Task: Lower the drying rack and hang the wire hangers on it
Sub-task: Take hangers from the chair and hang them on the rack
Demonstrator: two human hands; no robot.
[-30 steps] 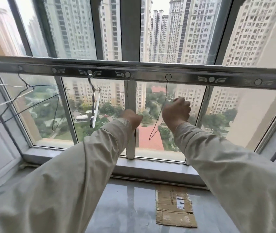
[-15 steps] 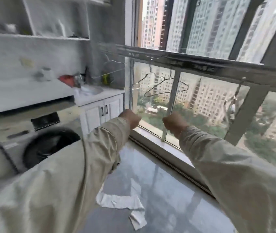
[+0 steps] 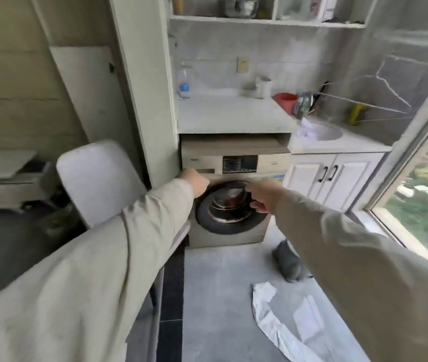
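I face a washing machine (image 3: 229, 199), with both sleeved arms stretched toward it. My left hand (image 3: 196, 182) is a closed fist in front of the machine's upper left corner and holds nothing. My right hand (image 3: 261, 195) hovers in front of the round door, its fingers loosely curled and apart, and no wire shows in it. Thin wire hangers (image 3: 364, 103) hang at the right, above the sink and next to the window. A blurred pale band at the upper right looks like the end of the drying rack (image 3: 416, 39).
A white chair back (image 3: 98, 178) stands close on my left. A counter with a red basin (image 3: 286, 100), a sink (image 3: 325, 133) and white cabinet doors (image 3: 330, 176) are on the right. White cloth (image 3: 283, 325) and a grey object (image 3: 289, 262) lie on the floor.
My view has swung left, from the window and rack to the washing machine. My right hand has left the hanger hooked on the rack. Both arms stay stretched out.
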